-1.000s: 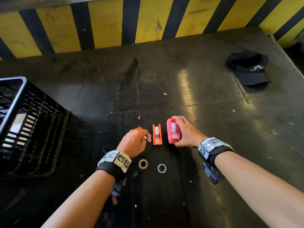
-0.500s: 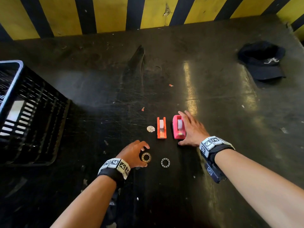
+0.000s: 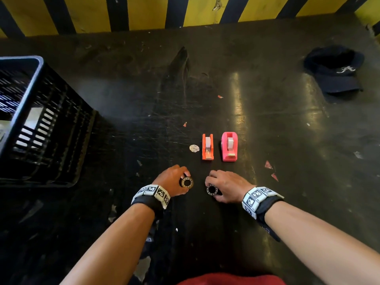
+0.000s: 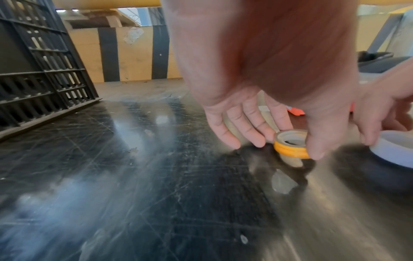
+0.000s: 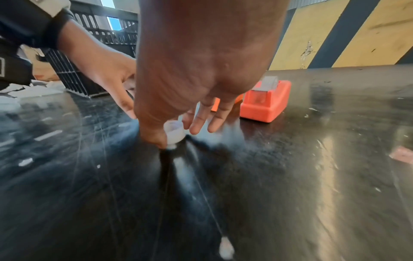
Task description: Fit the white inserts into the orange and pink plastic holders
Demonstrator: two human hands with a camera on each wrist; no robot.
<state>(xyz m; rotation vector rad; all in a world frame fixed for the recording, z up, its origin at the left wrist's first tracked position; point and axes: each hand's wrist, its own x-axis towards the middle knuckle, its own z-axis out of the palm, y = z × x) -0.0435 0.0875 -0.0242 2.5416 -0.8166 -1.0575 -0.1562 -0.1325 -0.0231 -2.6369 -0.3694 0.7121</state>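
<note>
Both holders already carried white inserts: orange holder (image 3: 207, 147) and pink holder (image 3: 229, 147) stood side by side, mid-counter. Left hand (image 3: 173, 179) pinched a yellow-rimmed ring (image 4: 290, 144); right hand (image 3: 228, 185) pinched a white ring (image 5: 174, 132), both grips clamped, near the counter (image 3: 287, 120) surface. Judged step: picking up rings; next calls for lifting clear. Open room lay rightward; crate (image 3: 37, 120) bounded the left.

Glare streaks on dark tabletop (image 3: 236, 112); wrist views motion-blurred.
</note>
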